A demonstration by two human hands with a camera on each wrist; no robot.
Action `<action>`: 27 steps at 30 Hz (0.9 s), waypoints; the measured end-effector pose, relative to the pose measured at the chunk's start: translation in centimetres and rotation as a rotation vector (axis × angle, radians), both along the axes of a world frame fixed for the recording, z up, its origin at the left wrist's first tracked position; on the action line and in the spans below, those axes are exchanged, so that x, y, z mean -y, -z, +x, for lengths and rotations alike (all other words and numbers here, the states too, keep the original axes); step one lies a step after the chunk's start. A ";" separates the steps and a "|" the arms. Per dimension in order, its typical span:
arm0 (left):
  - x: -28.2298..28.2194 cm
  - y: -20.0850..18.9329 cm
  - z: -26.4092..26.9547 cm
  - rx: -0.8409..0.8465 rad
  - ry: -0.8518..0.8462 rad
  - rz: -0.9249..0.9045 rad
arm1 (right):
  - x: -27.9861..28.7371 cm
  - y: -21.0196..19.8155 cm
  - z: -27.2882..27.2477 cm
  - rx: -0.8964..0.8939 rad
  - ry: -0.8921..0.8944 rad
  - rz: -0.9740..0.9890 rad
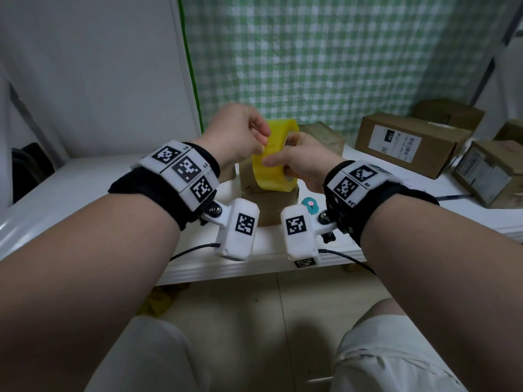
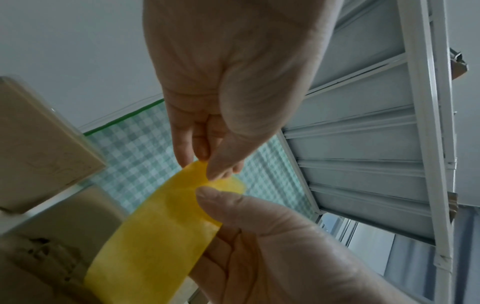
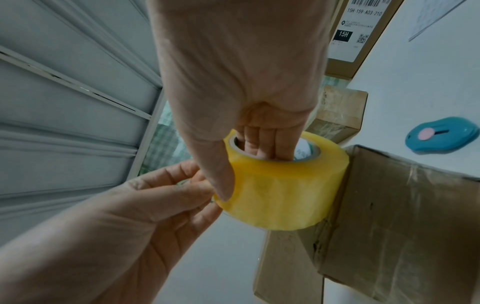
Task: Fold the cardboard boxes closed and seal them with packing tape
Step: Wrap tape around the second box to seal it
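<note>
A yellow packing tape roll [image 1: 276, 165] is held upright just above a small brown cardboard box [image 1: 268, 205] on the white table [image 1: 85, 188]. My right hand [image 1: 283, 165] grips the roll, fingers pushed through its core and thumb pressed on the outer face, as the right wrist view shows on the roll [image 3: 283, 185]. My left hand [image 1: 261, 140] pinches the tape end at the roll's upper left edge between thumb and fingers. The left wrist view shows that pinch [image 2: 202, 166] on the yellow tape [image 2: 155, 236]. The box [image 3: 402, 216] has its flaps down, with old clear tape on it.
A blue box cutter [image 1: 310, 205] lies on the table just right of the box. Several more cardboard boxes stand at the back right, one with a white label [image 1: 407, 142], another at the right edge [image 1: 492, 174]. A checked green curtain hangs behind.
</note>
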State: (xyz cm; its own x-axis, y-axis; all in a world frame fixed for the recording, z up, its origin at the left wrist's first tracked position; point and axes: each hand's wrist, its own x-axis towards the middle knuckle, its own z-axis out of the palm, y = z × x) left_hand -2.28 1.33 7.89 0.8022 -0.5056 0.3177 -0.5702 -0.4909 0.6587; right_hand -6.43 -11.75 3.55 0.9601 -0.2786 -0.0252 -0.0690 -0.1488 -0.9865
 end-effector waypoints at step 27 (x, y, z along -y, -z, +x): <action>-1.3 0.7 0.0 0.019 0.088 -0.027 | 0.4 0.1 0.9 -0.040 -0.033 -0.128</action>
